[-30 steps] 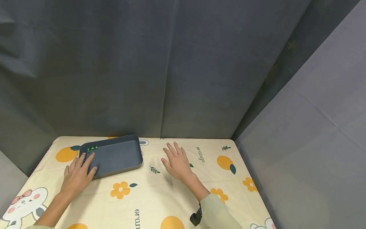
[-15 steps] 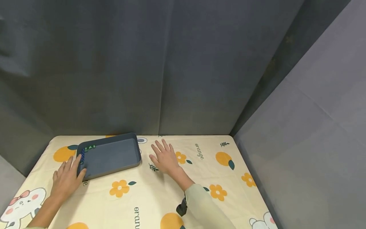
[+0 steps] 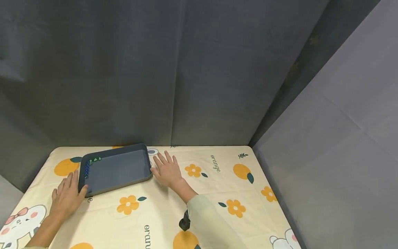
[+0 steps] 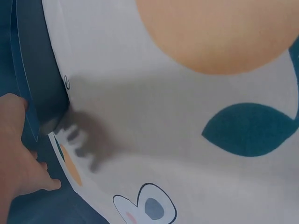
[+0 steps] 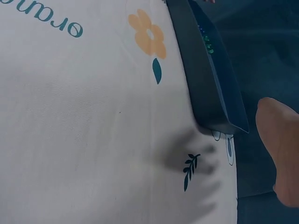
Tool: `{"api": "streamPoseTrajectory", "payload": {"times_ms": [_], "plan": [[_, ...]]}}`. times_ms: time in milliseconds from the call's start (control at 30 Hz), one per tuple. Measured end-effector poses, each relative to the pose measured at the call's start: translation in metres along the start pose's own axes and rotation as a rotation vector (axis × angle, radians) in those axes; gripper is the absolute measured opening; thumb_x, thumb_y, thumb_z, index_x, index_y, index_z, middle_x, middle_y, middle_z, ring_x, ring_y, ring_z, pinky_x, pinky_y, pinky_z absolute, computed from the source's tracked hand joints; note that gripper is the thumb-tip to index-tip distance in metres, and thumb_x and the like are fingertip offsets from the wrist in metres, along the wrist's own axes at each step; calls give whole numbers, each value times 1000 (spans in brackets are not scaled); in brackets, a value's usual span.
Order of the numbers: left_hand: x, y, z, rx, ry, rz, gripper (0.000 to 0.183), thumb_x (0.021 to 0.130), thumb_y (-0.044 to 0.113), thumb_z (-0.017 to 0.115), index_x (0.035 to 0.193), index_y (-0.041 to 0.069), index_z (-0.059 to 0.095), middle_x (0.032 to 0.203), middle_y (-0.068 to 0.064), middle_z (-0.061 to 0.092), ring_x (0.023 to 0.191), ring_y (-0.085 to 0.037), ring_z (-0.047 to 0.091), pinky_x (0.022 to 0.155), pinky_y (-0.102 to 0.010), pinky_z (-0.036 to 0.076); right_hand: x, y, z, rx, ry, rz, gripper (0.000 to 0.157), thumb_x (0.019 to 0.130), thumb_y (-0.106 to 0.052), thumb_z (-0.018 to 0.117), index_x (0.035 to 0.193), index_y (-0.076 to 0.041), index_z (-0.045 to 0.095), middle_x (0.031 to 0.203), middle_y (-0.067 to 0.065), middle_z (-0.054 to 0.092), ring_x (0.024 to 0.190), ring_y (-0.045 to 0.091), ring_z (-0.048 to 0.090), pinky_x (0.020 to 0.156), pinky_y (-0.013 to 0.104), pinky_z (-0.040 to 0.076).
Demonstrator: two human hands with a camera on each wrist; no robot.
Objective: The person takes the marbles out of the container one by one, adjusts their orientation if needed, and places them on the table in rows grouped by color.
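A dark grey rectangular tray lies near the back of the table, left of the middle. Small blue pieces line its left side, and small green pieces sit in the far left corner; their kind is too small to tell. My left hand is at the tray's left side, fingers extended, its thumb overlapping the rim in the left wrist view; contact is unclear. Beside the right end, my right hand has its fingers spread. In the right wrist view that hand appears slightly apart from the tray.
A cream cloth printed with oranges, flowers and rabbits covers the table. Dark grey curtain walls rise directly behind it, and a lighter grey panel stands along the right. A black strap piece hangs at my right wrist.
My left hand has drawn back left from over the tray to its left edge, uncovering the blue pieces. My right hand has moved left to the tray's right end.
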State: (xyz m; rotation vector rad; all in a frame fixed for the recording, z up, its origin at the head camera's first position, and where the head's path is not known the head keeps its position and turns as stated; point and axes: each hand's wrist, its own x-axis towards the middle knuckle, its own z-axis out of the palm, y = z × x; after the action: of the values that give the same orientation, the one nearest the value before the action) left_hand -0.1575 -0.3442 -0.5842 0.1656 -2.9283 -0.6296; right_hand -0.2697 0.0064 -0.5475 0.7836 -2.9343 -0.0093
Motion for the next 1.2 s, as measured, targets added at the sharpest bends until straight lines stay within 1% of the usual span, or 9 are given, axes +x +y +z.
{"api": "streamPoseTrajectory", "payload": {"times_ms": [67,200,300,433,600,733,867,1067,1200], "plan": [[0,-2,0,5,-16,-15,79,94,41,43,145,-2,1,143,-35,9,127,-54,9,92,-73,4,2,-4,4,-2,-8,-4,57,95,-54,23,144,-28,31,149,-5,26,138,24,11,107,48,18],[-3,-7,1,20,-30,-12,80,94,43,42,144,-5,4,142,-35,10,127,-53,11,91,-73,4,5,-10,11,17,-29,-11,56,95,-53,26,144,-27,31,149,-3,26,138,24,11,107,49,17],[-5,-7,2,30,-36,10,77,94,42,41,144,-6,7,143,-33,12,128,-52,12,92,-73,3,6,-12,13,34,-60,-1,57,95,-53,25,145,-26,30,150,-3,24,138,24,11,107,49,17],[-4,-5,5,36,-49,31,74,95,42,40,144,-5,11,144,-30,15,129,-50,11,94,-71,3,4,-8,13,59,-116,28,58,95,-54,23,146,-26,28,151,-6,21,138,24,9,107,49,17],[-1,-7,5,40,-53,31,73,95,41,39,144,-5,11,144,-30,16,130,-49,10,95,-70,3,2,-7,16,97,-144,38,57,96,-53,22,146,-26,27,150,-5,22,138,24,10,107,49,18],[-2,-12,8,30,-90,21,75,96,44,35,143,-9,10,143,-33,15,130,-50,9,95,-70,4,0,-10,22,89,-161,32,57,96,-52,21,147,-25,26,150,-3,22,138,25,11,106,50,18],[-7,-17,12,25,-128,14,72,97,43,29,141,-12,13,142,-34,15,130,-50,8,94,-70,3,-3,-13,29,74,-177,39,58,96,-52,20,147,-25,24,150,-3,22,138,25,10,107,50,17],[-14,-16,15,25,-116,31,65,98,34,29,141,-11,14,143,-32,16,131,-48,8,95,-69,3,-3,-17,32,75,-177,45,59,96,-52,21,147,-22,23,150,-2,22,138,25,9,107,51,15],[-17,-15,14,23,-133,33,62,98,32,28,143,-8,13,144,-30,18,132,-48,7,95,-70,2,-4,-18,33,79,-192,68,57,96,-49,22,148,-24,22,150,-3,23,138,26,11,107,52,15]]}}
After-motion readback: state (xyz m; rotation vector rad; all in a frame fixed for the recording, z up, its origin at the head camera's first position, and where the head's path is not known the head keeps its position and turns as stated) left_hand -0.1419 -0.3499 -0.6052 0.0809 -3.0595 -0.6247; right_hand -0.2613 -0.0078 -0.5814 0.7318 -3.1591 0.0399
